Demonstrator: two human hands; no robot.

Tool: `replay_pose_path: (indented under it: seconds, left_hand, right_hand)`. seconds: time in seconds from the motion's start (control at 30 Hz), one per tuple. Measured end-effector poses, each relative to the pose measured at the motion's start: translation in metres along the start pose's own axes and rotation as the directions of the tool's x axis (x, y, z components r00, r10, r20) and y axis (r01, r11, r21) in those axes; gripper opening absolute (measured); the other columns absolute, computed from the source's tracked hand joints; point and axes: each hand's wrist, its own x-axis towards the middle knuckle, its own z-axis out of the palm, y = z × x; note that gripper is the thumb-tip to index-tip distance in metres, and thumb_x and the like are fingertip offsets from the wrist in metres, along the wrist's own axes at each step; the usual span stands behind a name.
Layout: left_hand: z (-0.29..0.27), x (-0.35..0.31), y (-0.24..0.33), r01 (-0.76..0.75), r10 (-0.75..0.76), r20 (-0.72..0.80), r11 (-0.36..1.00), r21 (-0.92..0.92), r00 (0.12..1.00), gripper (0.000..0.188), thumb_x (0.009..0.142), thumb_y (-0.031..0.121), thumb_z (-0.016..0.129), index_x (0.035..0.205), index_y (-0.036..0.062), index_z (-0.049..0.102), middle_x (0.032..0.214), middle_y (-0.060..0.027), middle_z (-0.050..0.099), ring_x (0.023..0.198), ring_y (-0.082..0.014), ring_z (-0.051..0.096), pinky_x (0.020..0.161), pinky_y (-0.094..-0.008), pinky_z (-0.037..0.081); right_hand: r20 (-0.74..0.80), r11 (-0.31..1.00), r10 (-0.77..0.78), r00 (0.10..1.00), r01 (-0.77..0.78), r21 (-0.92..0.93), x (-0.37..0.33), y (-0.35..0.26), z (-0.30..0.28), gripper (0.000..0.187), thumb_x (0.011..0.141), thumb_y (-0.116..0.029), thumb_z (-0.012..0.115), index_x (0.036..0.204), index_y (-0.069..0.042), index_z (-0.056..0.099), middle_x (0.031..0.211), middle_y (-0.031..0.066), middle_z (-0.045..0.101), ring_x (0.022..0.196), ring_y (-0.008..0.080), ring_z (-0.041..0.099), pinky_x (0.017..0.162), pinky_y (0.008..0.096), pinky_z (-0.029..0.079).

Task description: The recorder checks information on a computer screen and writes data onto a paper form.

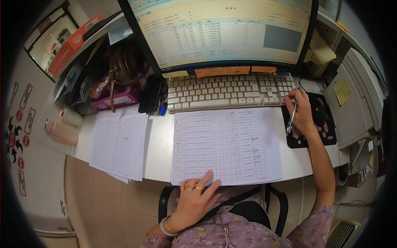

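Note:
My left hand (197,199) rests with fingers apart on the lower edge of a printed table sheet (219,144), the top one of a paper stack on the white desk. A few handwritten marks show along the sheet's right columns. My right hand (301,110) holds a pen (292,119), its lower end pointing down over the black mouse pad (308,138). The fingers of that hand reach the number pad at the right end of the beige keyboard (215,91). Above the keyboard stands a lit monitor (223,33) showing a table of rows.
Another paper stack (118,142) lies at the left, beside a pink bottle (61,132). A black phone-like object (151,94), a blue marker (163,106) and a brown bag (124,74) sit behind it. On the right stands a printer-like machine (355,99).

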Motion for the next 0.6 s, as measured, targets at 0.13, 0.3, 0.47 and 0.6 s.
replay_pose_path:
  seconds: [0.13, 0.3, 0.47, 0.6]
  left_hand:
    - [-0.0016, -0.0016, 0.0013, 0.002, -0.002, 0.015, 1.000, -0.010, 1.000, 0.046, 0.078, 0.022, 0.081, 0.122, 0.0139, 0.068, 0.139, -0.0094, 0.057, 0.101, -0.0248, 0.053, 0.092, -0.0415, 0.040]
    - [-0.0008, 0.0005, -0.0001, 0.007, -0.007, 0.024, 1.000, -0.020, 1.000, 0.048, 0.076, 0.021, 0.083, 0.121, 0.0136, 0.069, 0.140, -0.0093, 0.058, 0.099, -0.0248, 0.053, 0.088, -0.0396, 0.041]
    - [-0.0035, 0.0005, 0.0008, 0.025, -0.023, 0.051, 0.999, -0.023, 0.998, 0.049, 0.079, 0.019, 0.080, 0.125, 0.0127, 0.066, 0.144, -0.0110, 0.054, 0.104, -0.0249, 0.054, 0.095, -0.0441, 0.041]
    - [-0.0037, 0.0009, -0.0001, 0.024, -0.021, 0.063, 0.999, -0.042, 0.998, 0.048, 0.080, 0.018, 0.080, 0.126, 0.0124, 0.066, 0.144, -0.0115, 0.054, 0.104, -0.0251, 0.055, 0.096, -0.0440, 0.041]
  right_hand:
    - [0.003, 1.000, -0.012, 1.000, 0.012, 0.014, -0.0009, 0.0016, 0.0025, 0.013, 0.089, -0.009, 0.069, 0.095, -0.003, 0.061, 0.090, 0.0135, 0.059, 0.088, 0.0326, 0.057, 0.076, 0.0399, 0.046]
    - [0.001, 0.998, -0.069, 0.998, 0.069, -0.014, 0.0006, 0.0045, 0.0030, 0.011, 0.090, -0.009, 0.068, 0.095, -0.002, 0.061, 0.089, 0.0151, 0.059, 0.086, 0.0338, 0.057, 0.077, 0.0411, 0.046]
    - [0.022, 0.998, 0.030, 0.999, -0.031, 0.048, 0.0035, -0.0008, 0.0026, 0.012, 0.092, -0.010, 0.068, 0.094, -0.001, 0.060, 0.086, 0.0148, 0.061, 0.084, 0.0335, 0.058, 0.076, 0.0399, 0.046]
    - [0.014, 0.998, 0.028, 1.000, -0.029, 0.065, 0.0023, 0.0020, 0.0042, 0.013, 0.092, -0.011, 0.068, 0.095, -0.001, 0.060, 0.087, 0.0135, 0.062, 0.083, 0.0313, 0.057, 0.076, 0.0385, 0.047]
